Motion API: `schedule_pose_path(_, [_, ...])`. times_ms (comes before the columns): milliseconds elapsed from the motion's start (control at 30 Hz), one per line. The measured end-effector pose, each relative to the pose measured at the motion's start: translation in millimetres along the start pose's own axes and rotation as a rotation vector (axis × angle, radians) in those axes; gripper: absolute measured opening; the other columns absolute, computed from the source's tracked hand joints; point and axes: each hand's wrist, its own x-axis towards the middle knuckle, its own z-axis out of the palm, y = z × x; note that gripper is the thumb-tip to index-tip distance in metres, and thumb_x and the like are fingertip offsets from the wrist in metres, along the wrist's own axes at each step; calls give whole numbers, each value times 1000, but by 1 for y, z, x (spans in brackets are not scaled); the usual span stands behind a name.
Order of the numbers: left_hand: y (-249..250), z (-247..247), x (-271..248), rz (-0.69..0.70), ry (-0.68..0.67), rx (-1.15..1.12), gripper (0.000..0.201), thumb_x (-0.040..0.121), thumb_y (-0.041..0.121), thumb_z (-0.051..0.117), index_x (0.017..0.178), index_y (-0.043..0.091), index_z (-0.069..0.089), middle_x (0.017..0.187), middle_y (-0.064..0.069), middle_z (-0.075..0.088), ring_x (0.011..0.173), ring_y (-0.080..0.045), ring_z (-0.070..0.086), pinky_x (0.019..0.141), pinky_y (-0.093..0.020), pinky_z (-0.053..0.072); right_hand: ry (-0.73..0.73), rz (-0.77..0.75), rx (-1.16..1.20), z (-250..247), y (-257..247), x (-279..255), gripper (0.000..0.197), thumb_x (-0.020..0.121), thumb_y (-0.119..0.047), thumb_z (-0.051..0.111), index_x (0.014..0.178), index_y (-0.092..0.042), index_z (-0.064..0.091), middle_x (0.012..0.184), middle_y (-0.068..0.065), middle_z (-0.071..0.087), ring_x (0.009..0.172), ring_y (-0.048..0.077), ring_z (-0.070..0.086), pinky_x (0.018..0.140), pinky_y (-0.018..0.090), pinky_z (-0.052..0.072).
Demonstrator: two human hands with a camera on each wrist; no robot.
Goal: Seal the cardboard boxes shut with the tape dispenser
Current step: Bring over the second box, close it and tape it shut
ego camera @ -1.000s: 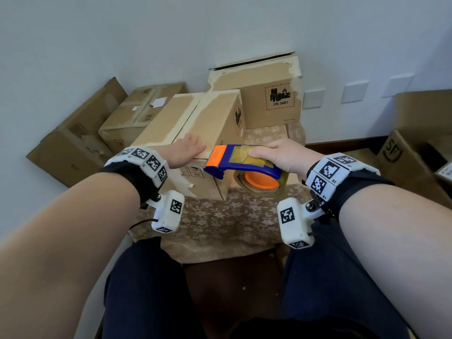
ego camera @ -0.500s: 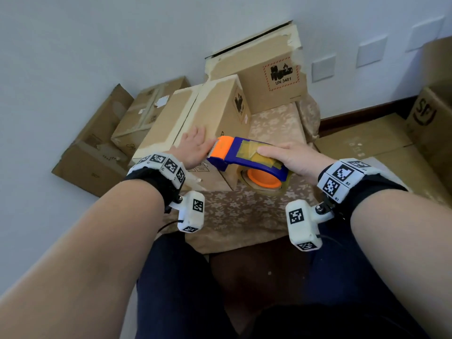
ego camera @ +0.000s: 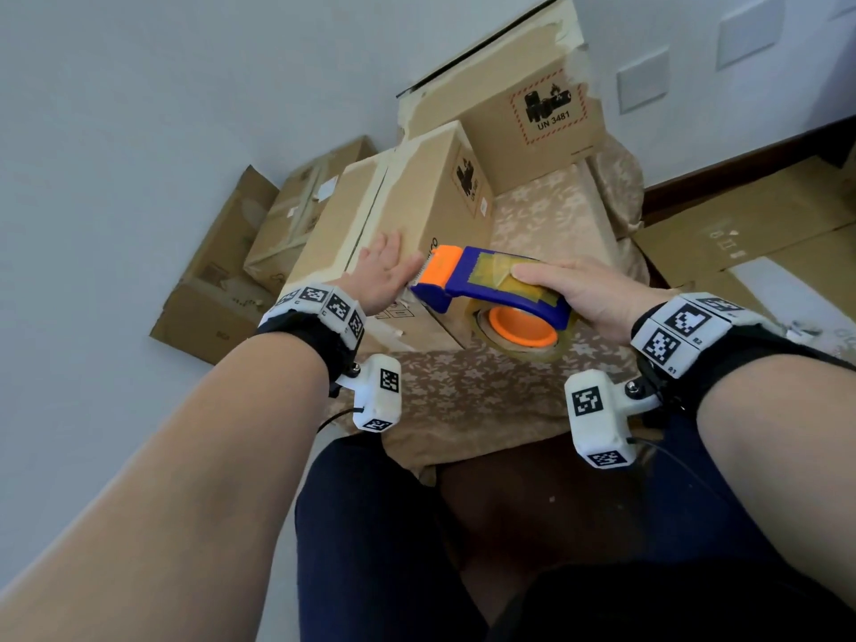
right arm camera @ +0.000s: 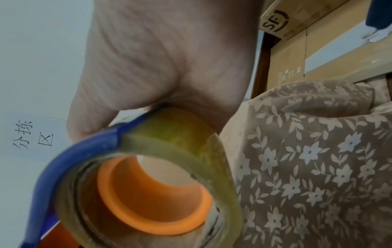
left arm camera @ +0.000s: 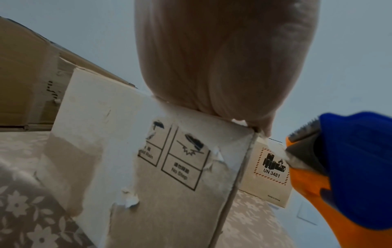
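My right hand [ego camera: 597, 298] grips the blue-and-orange tape dispenser [ego camera: 486, 289], its orange nose just right of my flat, relaxed left hand [ego camera: 382, 275] pressing the brown cardboard box [ego camera: 417, 196], whose seam runs away from me.

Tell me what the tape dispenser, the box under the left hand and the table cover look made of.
Tape dispenser: smooth moulded plastic, blue and orange, by its even sheen.
Box: brown cardboard, matte; torn paper patches show on its side.
Table cover: apparently woven cloth with a flower pattern; it drapes in folds.

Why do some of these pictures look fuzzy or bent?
Head view: wide lens tilts the wall and boxes, fairly sharp. Left wrist view: the left hand is a close blur. Right wrist view: the right hand and dispenser are soft.
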Motion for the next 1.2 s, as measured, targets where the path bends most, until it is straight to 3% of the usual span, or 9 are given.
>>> schedule_pose_path(200, [-4, 1, 7, 17, -17, 45, 74, 98, 57, 17, 153, 12, -6, 158, -13, -12, 146, -25, -15, 119, -43, -6, 36, -7, 78, 1, 7, 3, 22, 88, -36, 63, 80, -18, 70, 69, 0, 72, 62, 12, 64, 74, 28, 49])
schedule_pose_path(400, [-4, 1, 4, 4, 4, 16, 75, 98, 56, 19, 151, 11, -11, 158, -14, -13, 146, -27, -14, 119, -44, -3, 72, 39, 171, -7, 18, -5, 20, 90, -34, 62, 83, -17, 70, 72, 5, 71, 63, 17, 64, 64, 26, 51])
schedule_pose_path(500, [0, 0, 0, -10, 1, 4, 75, 97, 58, 19, 151, 15, -13, 158, -13, -15, 145, -30, -13, 119, -46, -2, 94, 70, 156, -20, 22, -15, 24, 90, -36, 61, 76, -17, 68, 61, 2, 67, 55, 15, 60, 56, 23, 48])
schedule_pose_path(667, [1, -2, 1, -13, -16, 19, 81, 95, 62, 21, 150, 15, -14, 158, -12, -15, 146, -29, -13, 119, -47, -1, 111, 53, -34, -20, 14, -15, 68, 61, -59, 70, 102, -5, 72, 92, 17, 73, 82, 33, 66, 82, 41, 50])
schedule_pose_path(767, [6, -3, 1, -34, -1, 10, 79, 97, 55, 30, 151, 14, -12, 158, -13, -14, 146, -31, -11, 119, -45, -1, 130, 55, -154, -16, 3, -14, 47, 77, -50, 70, 92, -6, 74, 87, 17, 73, 79, 32, 64, 79, 38, 49])
schedule_pose_path(867, [9, -4, 1, -48, -3, 24, 80, 97, 52, 34, 151, 13, -11, 158, -14, -13, 146, -32, -9, 119, -45, 0, 130, 71, -261, -13, -7, -8, 54, 80, -51, 67, 89, 2, 70, 80, 20, 69, 68, 24, 57, 70, 32, 42])
schedule_pose_path(1000, [13, -7, 3, -85, -14, 64, 81, 97, 49, 37, 151, 11, -11, 158, -14, -12, 146, -33, -7, 119, -44, 2, 117, 90, -441, -5, -22, -2, 43, 83, -52, 64, 74, -10, 61, 62, 8, 56, 56, 19, 49, 59, 28, 37])
schedule_pose_path(1100, [15, -8, 6, -122, -31, 105, 85, 96, 50, 41, 151, 11, -12, 159, -12, -12, 146, -34, -2, 119, -46, 7, 106, 90, -545, 1, -34, 4, 43, 83, -54, 62, 76, -11, 60, 67, 10, 53, 62, 23, 48, 63, 31, 37])
schedule_pose_path(1200, [16, -8, 9, -138, -24, 134, 88, 94, 46, 46, 151, 10, -11, 159, -13, -10, 146, -35, 3, 118, -48, 12, 66, 109, -655, 5, -45, 7, 45, 88, -52, 57, 60, -17, 52, 66, 11, 49, 66, 24, 47, 64, 32, 35])
